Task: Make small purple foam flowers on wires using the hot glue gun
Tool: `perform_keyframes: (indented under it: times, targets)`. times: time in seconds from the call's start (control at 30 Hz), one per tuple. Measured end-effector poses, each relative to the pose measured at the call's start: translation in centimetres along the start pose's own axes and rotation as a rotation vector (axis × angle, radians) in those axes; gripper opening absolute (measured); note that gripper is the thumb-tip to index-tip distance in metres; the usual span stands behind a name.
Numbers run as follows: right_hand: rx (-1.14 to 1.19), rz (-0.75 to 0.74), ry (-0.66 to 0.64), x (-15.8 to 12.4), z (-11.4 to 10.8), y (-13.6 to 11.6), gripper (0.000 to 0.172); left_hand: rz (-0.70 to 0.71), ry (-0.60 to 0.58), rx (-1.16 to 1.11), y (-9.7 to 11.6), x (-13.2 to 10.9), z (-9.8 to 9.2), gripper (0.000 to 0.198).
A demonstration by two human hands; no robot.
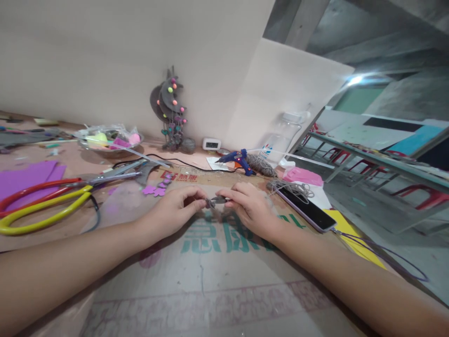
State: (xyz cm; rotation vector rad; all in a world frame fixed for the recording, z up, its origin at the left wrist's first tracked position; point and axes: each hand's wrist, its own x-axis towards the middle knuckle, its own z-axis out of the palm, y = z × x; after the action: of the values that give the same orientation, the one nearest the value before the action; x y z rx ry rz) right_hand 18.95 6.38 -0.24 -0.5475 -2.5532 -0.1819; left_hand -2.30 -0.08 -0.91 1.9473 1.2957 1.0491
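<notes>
My left hand (pixel 177 206) pinches a small grey piece (pixel 210 203) between thumb and fingertips; it looks like felt or yarn, but blur hides its exact kind. Close beside it, my right hand (pixel 252 208) has thumb and fingers closed on a darker grey felt piece (pixel 220 200) with a pointed end. The two pieces nearly meet, and I cannot tell if they touch. Both hands are held above a cardboard sheet (pixel 168 281) with green printed characters. Purple flower-shaped cutouts (pixel 154 190) lie beyond my left hand.
Scissors with red and yellow handles (pixel 70 199) lie left. At the back are a bowl (pixel 112 149), a grey moon-shaped hanging ornament (pixel 171 107), a small digital clock (pixel 212 144), a blue glue gun (pixel 240 160) and a clear bottle (pixel 280 138). Grey yarn (pixel 293 189) overlaps a phone (pixel 308 210) right.
</notes>
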Motion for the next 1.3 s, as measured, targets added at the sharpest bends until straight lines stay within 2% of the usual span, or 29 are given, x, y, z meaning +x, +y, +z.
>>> perform_keyframes:
  times: [0.3, 1.3]
  targets:
    - [0.048, 0.001, -0.035, 0.02, 0.11, 0.08, 0.03, -0.01, -0.001, 0.013, -0.02, 0.04, 0.01, 0.013]
    - [0.076, -0.016, 0.006, -0.13, 0.47, 0.32, 0.028, 0.001, -0.028, 0.001, -0.52, 0.08, 0.1, 0.016]
